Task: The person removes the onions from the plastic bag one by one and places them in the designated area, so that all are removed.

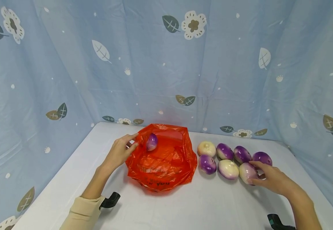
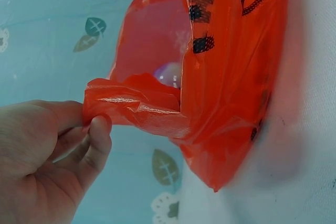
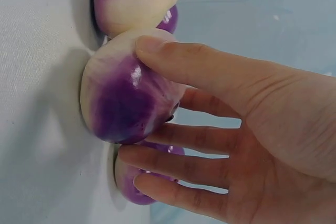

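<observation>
My left hand (image 1: 119,151) pinches the left rim of a red plastic bag (image 2: 231,87) between thumb and fingers. The bag's mouth gapes, and one purple-and-white turnip (image 1: 152,142) lies inside near its left side. Over on the right, my right hand (image 1: 276,180) has its thumb and forefinger around a pale turnip (image 3: 123,87) at the near right end of a group. In the right wrist view, the thumb lies across its pale part and the other fingers extend past its far side. That turnip still touches the table.
Several more turnips stand close together in two rows right of the bag, among them a yellowish one (image 1: 206,149) and a purple one (image 1: 262,158). They rest on a white table (image 1: 200,207). A blue patterned curtain (image 1: 155,70) hangs behind and at the sides.
</observation>
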A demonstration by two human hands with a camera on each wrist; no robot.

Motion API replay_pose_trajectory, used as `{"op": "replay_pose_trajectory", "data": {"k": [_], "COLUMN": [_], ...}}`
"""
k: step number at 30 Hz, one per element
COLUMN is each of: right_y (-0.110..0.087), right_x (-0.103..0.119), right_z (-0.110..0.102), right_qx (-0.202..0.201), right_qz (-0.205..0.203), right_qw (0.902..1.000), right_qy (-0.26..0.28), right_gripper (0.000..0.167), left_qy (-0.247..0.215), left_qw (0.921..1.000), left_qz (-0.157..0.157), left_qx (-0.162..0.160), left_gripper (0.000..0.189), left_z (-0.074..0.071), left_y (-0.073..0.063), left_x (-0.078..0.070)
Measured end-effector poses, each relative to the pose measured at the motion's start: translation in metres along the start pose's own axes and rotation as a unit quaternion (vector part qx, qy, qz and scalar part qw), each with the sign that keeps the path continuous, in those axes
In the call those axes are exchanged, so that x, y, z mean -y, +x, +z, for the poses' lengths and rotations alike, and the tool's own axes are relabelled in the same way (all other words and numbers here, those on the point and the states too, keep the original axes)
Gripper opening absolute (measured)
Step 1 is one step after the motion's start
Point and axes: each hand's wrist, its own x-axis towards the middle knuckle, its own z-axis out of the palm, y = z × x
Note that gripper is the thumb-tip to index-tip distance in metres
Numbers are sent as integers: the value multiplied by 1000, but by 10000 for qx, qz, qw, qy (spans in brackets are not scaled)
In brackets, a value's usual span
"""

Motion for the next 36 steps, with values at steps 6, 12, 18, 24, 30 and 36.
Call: {"op": "replay_pose_trajectory", "data": {"k": [6,12,18,24,30,36], "right_y": [1,1,-1,-2,-2,-2], "right_x": [0,0,-1,0,1,0], "right_z": [2,3,2,-1,-1,-1], "right_qx": [-11,-28,-31,-108,-658,-1050], "right_qz": [87,27,-36,-91,-353,-512], "right_qw": [10000,10000,10000,9999,9968,9924], "right_qy": [-20,36,4,-24,-274,-378], "right_gripper": [84,83,84,81,70,67], "left_qy": [-7,-4,17,42,48,49], "left_qw": [10000,9999,10000,10000,10000,10000], "left_qz": [-43,-87,-63,-30,15,77], "left_qx": [18,51,29,1,-19,-40], "left_gripper": [43,43,43,43,43,42], "left_z": [-1,-1,-1,0,-1,-1], "left_y": [0,0,0,-1,-1,0], "left_x": [-1,0,-1,0,0,-2]}}
